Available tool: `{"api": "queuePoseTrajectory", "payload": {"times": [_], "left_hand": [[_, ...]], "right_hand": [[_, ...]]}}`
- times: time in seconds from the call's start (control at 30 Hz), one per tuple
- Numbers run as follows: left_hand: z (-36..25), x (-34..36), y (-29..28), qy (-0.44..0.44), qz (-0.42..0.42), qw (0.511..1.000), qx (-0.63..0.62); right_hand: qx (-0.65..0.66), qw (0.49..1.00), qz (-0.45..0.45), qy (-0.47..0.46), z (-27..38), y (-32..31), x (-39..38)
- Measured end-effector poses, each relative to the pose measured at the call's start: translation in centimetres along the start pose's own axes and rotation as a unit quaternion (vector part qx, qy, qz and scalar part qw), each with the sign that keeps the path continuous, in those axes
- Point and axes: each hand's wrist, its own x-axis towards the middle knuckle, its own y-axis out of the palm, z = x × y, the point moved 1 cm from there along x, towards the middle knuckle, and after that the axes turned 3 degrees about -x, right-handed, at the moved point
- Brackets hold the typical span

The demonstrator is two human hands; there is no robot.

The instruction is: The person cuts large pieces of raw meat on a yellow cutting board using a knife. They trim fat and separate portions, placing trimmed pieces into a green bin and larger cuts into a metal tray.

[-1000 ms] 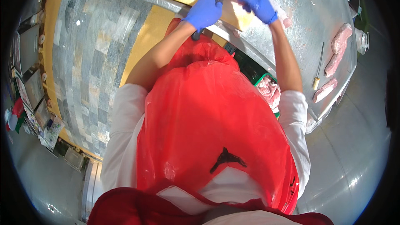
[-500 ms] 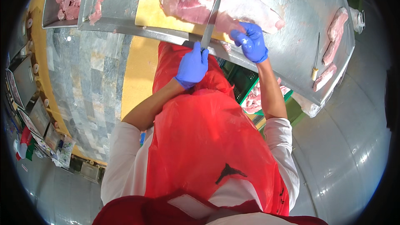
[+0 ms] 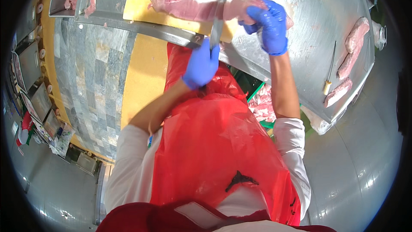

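A long pale pink piece of raw meat lies across the yellow cutting board, its right part reaching toward the metal table. My left hand, in a blue glove, is closed round the handle of a long knife. The blade points away from me and crosses over the middle of the meat. Gloved in blue too, my right hand grips the meat near its right end, with curled fingers. The knife's handle is mostly hidden in my left hand.
On the metal table's right side lie meat strips and a thin rod with a pale handle. A metal tray with meat stands at far left. Below the table edge, a green crate holds meat pieces.
My right hand has moved up and slightly right, taking hold of the meat's flap and lifting it. The knife stays over the meat. The view has shifted slightly.
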Motion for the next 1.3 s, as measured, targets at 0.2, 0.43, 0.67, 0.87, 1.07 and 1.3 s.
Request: {"api": "queuePoseTrajectory", "payload": {"times": [0.2, 0.43, 0.67, 0.87, 1.07, 1.3], "left_hand": [[-2.7, 6.0, 0.9, 0.008, -0.042, 0.999, -0.001], [-3.4, 8.2, 1.1, 0.025, -0.072, 0.997, 0.033], [-0.1, 4.3, 3.7, 0.076, -0.071, 0.987, 0.122], [1.0, -0.6, 6.4, 0.079, -0.062, 0.992, 0.071], [-0.4, 4.0, 6.9, 0.062, -0.021, 0.994, 0.088], [-1.8, 6.1, 7.9, 0.044, 0.01, 0.991, 0.125]], "right_hand": [[-0.086, 0.995, 0.024, -0.054, 1.3, -4.1, 1.3], [-0.011, 1.0, 0.017, -0.02, 1.6, -5.4, 1.6], [-0.077, 0.996, 0.036, -0.042, 4.1, -6.6, 1.1], [-0.028, 0.999, -0.035, -0.019, 2.9, -10.3, -0.8], [0.009, 0.999, -0.024, -0.025, 2.8, -13.3, -3.2], [0.047, 0.995, -0.076, -0.036, 5.4, -12.4, -5.6]]}}
